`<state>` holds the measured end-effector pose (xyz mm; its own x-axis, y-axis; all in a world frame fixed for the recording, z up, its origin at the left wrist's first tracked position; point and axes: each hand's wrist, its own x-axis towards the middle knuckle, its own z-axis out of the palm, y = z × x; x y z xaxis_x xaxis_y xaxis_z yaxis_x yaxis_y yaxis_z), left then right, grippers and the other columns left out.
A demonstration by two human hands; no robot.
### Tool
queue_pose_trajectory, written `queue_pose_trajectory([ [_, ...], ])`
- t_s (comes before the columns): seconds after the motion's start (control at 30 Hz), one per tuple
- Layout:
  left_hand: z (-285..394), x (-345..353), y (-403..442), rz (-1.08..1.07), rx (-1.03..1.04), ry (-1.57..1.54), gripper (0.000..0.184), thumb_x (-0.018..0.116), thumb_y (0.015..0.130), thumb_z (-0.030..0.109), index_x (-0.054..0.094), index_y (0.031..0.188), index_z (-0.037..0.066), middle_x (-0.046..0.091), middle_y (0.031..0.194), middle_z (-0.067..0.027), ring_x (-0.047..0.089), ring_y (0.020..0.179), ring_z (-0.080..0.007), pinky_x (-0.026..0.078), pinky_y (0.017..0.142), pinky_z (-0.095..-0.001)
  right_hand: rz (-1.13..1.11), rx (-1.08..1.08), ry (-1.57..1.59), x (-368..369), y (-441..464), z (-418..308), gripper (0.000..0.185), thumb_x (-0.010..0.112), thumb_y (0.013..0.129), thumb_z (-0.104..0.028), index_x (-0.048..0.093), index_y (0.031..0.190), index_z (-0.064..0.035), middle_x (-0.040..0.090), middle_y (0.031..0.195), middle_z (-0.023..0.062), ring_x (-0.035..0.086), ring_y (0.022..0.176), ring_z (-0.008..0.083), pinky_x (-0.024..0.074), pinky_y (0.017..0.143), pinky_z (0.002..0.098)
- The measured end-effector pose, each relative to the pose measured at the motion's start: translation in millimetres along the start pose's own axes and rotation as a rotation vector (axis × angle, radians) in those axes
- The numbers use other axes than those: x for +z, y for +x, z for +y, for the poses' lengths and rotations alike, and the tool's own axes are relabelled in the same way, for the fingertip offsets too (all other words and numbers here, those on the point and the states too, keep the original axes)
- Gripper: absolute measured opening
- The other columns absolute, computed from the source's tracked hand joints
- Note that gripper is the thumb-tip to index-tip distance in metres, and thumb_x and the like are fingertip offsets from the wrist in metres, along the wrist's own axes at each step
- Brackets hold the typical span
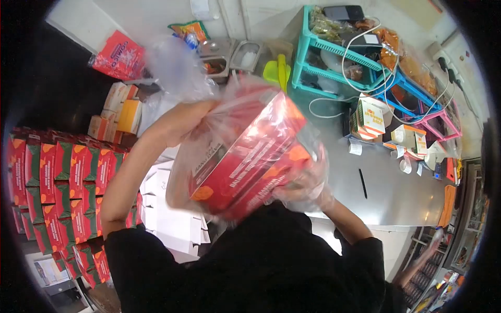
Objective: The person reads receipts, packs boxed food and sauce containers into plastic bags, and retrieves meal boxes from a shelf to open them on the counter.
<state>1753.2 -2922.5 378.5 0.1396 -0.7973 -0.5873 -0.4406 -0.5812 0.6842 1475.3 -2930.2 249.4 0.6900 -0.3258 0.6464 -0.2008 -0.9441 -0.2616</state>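
A clear plastic bag (pixel 180 180) is held up in front of my chest, with red printed cardboard boxes (pixel 255 156) inside it, tilted. My left hand (pixel 195 119) grips the bag's gathered film at its upper left; the fingertips are partly hidden. On the lower right, my right hand (pixel 305 182) is closed against the side of the boxes, with film around it and some motion blur. Beneath the bag, white folded cartons (pixel 169 219) lie to the left.
Stacks of red and green boxes (pixel 62 182) stand at left. Teal baskets (pixel 300 68) holding packets, a white cable (pixel 326 116) and orange-white cartons (pixel 370 117) sit at the back right. A black pen (pixel 362 183) lies on the metal counter (pixel 334 151). Another person's arm (pixel 420 258) shows at lower right.
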Motion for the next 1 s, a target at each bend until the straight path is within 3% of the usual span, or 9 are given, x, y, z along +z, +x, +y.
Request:
queue_pose_trajectory([
  [0.17, -43.4, 28.2, 16.1, -0.180, 0.305, 0.060, 0.037, 0.056, 0.078, 0.028, 0.056, 0.100, -0.003, 0.060, 0.095, -0.0144, 0.058, 0.081, -0.0219, 0.045, 0.072, -0.0346, 0.090, 0.700, 1.038, 74.9, 9.3, 2.2, 0.048, 0.057, 0.075, -0.036, 0.047, 0.114, -0.0093, 0.051, 0.111, 0.0091, 0.048, 0.099, 0.0233, 0.0398, 0.080, 0.0345],
  [0.37, -146.0, 53.7, 41.0, 0.073, 0.228, 0.601, 0.022, 0.056, 0.075, 0.015, 0.057, 0.091, 0.000, 0.060, 0.087, -0.0180, 0.058, 0.077, -0.0288, 0.046, 0.069, -0.0381, -0.063, 1.031, 1.965, 80.5, -35.4, -39.5, 0.047, 0.051, 0.080, -0.037, 0.045, 0.116, -0.0083, 0.052, 0.107, 0.0084, 0.051, 0.093, 0.0204, 0.0419, 0.074, 0.0316],
  [0.43, -137.3, 76.2, 22.5, 0.365, 0.512, 0.552, 0.012, 0.056, 0.071, 0.011, 0.058, 0.081, 0.004, 0.060, 0.075, -0.0142, 0.058, 0.071, -0.0304, 0.047, 0.068, -0.0378, 0.009, 1.214, 2.118, 73.3, -53.5, -46.0, 0.047, 0.049, 0.081, -0.038, 0.044, 0.117, -0.0079, 0.053, 0.106, 0.0082, 0.052, 0.092, 0.0195, 0.0426, 0.071, 0.0307],
  [0.5, -176.6, 89.0, 41.4, 0.331, 0.783, 0.587, 0.011, 0.056, 0.070, 0.013, 0.057, 0.078, 0.005, 0.059, 0.072, -0.0127, 0.057, 0.068, -0.0302, 0.046, 0.064, -0.0387, 0.152, 1.400, 2.182, 63.2, -65.8, -44.1, 0.046, 0.047, 0.083, -0.038, 0.044, 0.117, -0.0076, 0.054, 0.105, 0.0080, 0.052, 0.090, 0.0185, 0.0433, 0.069, 0.0297],
  [0.6, -156.0, 111.6, 43.1, 0.194, 0.760, 0.583, 0.011, 0.057, 0.067, 0.016, 0.057, 0.073, 0.007, 0.059, 0.069, -0.0121, 0.057, 0.066, -0.0300, 0.046, 0.060, -0.0397, 0.351, 1.535, 2.118, 63.2, -57.8, -11.6, 0.046, 0.044, 0.085, -0.039, 0.043, 0.118, -0.0071, 0.055, 0.103, 0.0077, 0.054, 0.087, 0.0171, 0.0443, 0.066, 0.0283],
  [0.63, -142.6, 120.8, 44.8, 0.196, 0.870, 0.731, 0.011, 0.057, 0.066, 0.016, 0.058, 0.073, 0.007, 0.058, 0.068, -0.0122, 0.058, 0.066, -0.0303, 0.045, 0.059, -0.0402, 0.343, 1.537, 2.042, 70.4, -50.5, 4.5, 0.046, 0.043, 0.086, -0.040, 0.043, 0.119, -0.0069, 0.055, 0.102, 0.0076, 0.054, 0.086, 0.0166, 0.0447, 0.065, 0.0278],
  [0.73, -145.8, 108.7, 82.6, -0.061, 0.627, 1.076, 0.016, 0.057, 0.066, 0.016, 0.059, 0.079, 0.006, 0.059, 0.072, -0.0128, 0.058, 0.070, -0.0293, 0.046, 0.062, -0.0392, 0.074, 1.321, 1.696, 97.5, -19.5, 34.0, 0.051, 0.046, 0.083, -0.038, 0.039, 0.122, -0.0050, 0.054, 0.104, 0.0103, 0.052, 0.094, 0.0188, 0.0427, 0.077, 0.0305],
  [0.87, -139.3, 86.7, 104.5, 0.049, 0.882, 0.523, 0.023, 0.057, 0.067, 0.014, 0.060, 0.089, 0.009, 0.059, 0.087, -0.0136, 0.058, 0.076, -0.0303, 0.047, 0.069, -0.0367, -0.296, 0.529, 1.064, 89.1, 50.1, 36.9, 0.047, 0.055, 0.075, -0.027, 0.045, 0.115, -0.0038, 0.056, 0.098, 0.0157, 0.054, 0.089, 0.0225, 0.0426, 0.075, 0.0316],
  [1.0, -168.9, 79.7, 111.0, 0.150, 0.512, 0.480, 0.029, 0.059, 0.070, 0.016, 0.058, 0.099, 0.014, 0.058, 0.102, -0.0115, 0.056, 0.092, -0.0274, 0.046, 0.078, -0.0346, -0.253, 0.511, 0.907, 156.3, 62.1, 36.0, 0.031, 0.055, 0.072, -0.019, 0.056, 0.098, -0.0014, 0.056, 0.088, 0.0182, 0.056, 0.084, 0.0271, 0.0432, 0.074, 0.0350],
])
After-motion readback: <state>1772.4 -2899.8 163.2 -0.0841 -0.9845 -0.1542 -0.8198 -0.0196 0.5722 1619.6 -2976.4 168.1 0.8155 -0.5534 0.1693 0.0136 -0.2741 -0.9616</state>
